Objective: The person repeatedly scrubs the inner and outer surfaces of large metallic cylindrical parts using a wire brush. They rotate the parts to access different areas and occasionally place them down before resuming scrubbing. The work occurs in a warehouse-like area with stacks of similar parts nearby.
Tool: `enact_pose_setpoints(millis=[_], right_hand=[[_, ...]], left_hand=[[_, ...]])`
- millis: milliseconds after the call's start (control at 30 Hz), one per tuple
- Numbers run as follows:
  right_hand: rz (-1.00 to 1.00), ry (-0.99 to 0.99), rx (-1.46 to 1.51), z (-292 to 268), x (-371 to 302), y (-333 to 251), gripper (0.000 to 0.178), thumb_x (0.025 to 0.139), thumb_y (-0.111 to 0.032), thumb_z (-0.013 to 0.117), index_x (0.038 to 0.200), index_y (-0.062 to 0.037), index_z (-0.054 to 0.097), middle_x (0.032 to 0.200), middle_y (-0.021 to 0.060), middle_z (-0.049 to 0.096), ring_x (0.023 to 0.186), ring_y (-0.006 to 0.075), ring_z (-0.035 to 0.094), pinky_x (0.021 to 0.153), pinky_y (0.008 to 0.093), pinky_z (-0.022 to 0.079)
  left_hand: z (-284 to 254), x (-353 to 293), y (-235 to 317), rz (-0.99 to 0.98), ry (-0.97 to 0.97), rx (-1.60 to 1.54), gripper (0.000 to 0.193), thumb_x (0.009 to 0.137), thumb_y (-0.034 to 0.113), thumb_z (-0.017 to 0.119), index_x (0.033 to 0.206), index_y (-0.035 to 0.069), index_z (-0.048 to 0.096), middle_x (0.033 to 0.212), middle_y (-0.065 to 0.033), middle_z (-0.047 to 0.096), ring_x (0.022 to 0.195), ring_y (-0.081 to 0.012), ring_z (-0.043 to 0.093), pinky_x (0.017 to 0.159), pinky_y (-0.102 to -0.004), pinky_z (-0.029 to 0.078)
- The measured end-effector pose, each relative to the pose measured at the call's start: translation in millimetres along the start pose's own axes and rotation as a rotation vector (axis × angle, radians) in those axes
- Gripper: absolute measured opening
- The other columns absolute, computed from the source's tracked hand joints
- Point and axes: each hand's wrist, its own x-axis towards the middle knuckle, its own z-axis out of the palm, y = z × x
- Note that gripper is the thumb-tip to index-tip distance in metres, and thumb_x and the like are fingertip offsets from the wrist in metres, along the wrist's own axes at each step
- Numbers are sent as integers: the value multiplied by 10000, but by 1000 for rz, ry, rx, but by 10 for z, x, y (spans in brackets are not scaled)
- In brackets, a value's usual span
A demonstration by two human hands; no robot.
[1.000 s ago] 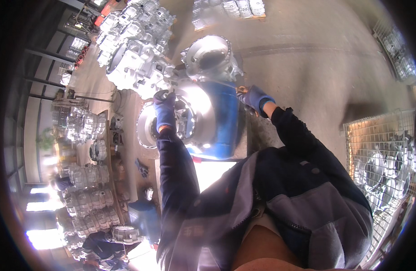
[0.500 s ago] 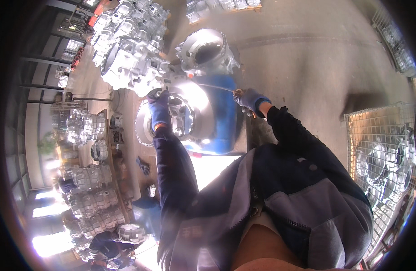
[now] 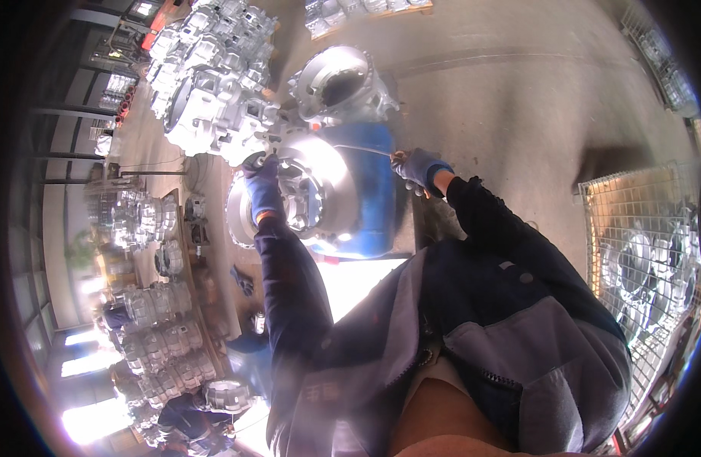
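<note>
In front of me a large round cast-metal housing [image 3: 336, 183], bright with glare, lies against a blue drum [image 3: 377, 198]. My gloved left hand [image 3: 262, 185] is closed at the housing's upper left edge, fingers curled over the metal. To the right of the drum, my gloved right hand [image 3: 420, 169] grips the brownish handle of a long thin metal tool [image 3: 363, 148]. Its shaft runs left across the drum's top toward the housing, where glare hides the far end. The tool's exact kind does not show.
Another housing [image 3: 339, 84] stands just beyond the drum. Stacked castings [image 3: 213, 84] rise at the far left. On the right is a wire-mesh cage [image 3: 640, 259] containing castings. A dark glove [image 3: 241, 280] lies left of my arm; a co-worker [image 3: 189, 421] bends at lower left.
The whole view has shifted slightly, with surroundings a little further left. Both hands keep nearly the same places and grips.
</note>
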Motion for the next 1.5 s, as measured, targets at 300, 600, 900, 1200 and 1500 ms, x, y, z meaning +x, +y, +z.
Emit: enact_pose_setpoints(millis=[300,600,900,1200,1500], right_hand=[[-155,-23,-217,-24,-29,39,190,910,-195,457,977,-65,579,687,108,610,525,210,610,426,352,499],[-176,-71,-48,-18,201,276,244,916,-232,451,1034,-50,562,720,134,633,544,236,633,463,375,518],[-130,28,-337,2,-72,-69,272,915,-290,466,1039,-72,572,805,94,594,609,195,603,550,339,496],[170,-147,-307,-224,-771,15,400,877,-275,526,1235,-99,551,916,93,674,569,191,614,581,322,512],[293,-92,-371,-317,-779,81,336,881,-335,509,1066,-81,627,827,84,671,563,168,613,564,323,503]], left_hand=[[-5,-121,118,36,1,35,348,728,50,759,1014,114,571,869,-18,623,742,-119,569,688,-266,487],[-35,11,4,-62,24,80,333,733,47,758,1009,107,582,875,-7,626,736,-115,572,697,-262,488],[-64,45,-126,-5,12,-10,347,731,57,760,1013,121,568,857,-18,619,729,-118,562,661,-271,480],[-77,147,-250,72,-9,42,344,716,14,760,991,103,573,843,-28,630,712,-109,571,651,-264,491],[-87,134,-230,43,-61,-96,452,747,-1,724,1147,95,537,958,-98,653,785,-145,612,689,-277,515]])
